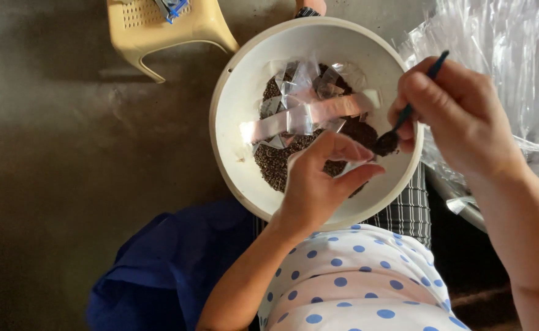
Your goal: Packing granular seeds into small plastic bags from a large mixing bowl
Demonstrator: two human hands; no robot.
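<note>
A small clear bag [349,167] is pinched by the left hand [318,184] over the white bowl [232,122]. At its 2 o'clock, touching, a loaded blue spoon [404,116] is gripped by the right hand [453,110], handle slanting toward 1 o'clock.

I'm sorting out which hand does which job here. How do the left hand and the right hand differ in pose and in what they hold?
The left hand is low over the white bowl, pinching a small clear bag; the right hand is higher at the rim, gripping a dark spoon. The left hand's fingers curl sideways; the right hand's point down. Both meet above the dark seeds.
</note>
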